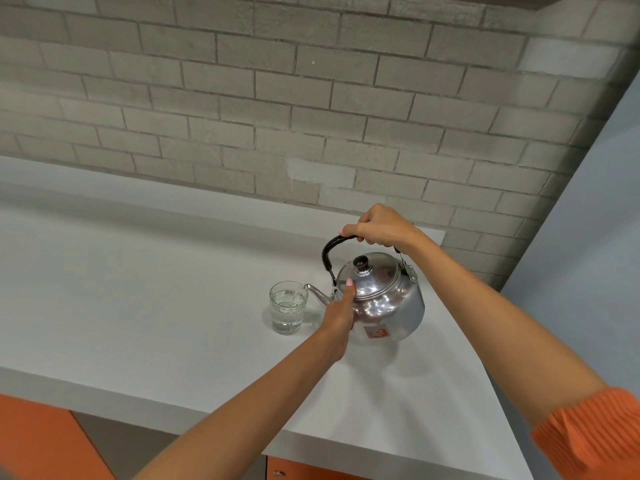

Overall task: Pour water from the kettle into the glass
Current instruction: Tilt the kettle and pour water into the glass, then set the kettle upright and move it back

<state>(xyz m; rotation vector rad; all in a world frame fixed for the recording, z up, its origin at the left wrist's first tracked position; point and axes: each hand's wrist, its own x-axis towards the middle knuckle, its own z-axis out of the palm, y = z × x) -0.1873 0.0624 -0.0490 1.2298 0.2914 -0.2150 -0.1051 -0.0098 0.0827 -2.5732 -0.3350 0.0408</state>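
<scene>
A shiny metal kettle (388,306) with a black knob on its lid is tipped to the left over the white counter (156,289). My right hand (381,226) is closed around its black handle from above. My left hand (341,313) presses against the kettle's near left side, with a finger on the lid's rim. The spout reaches over the rim of a clear glass (288,306), and a thin stream of water runs into it. The glass stands upright and is more than half full of water.
A grey brick wall (277,98) rises behind the counter. A pale panel (595,237) borders the counter on the right. Orange cabinet fronts (34,441) show below the counter's front edge.
</scene>
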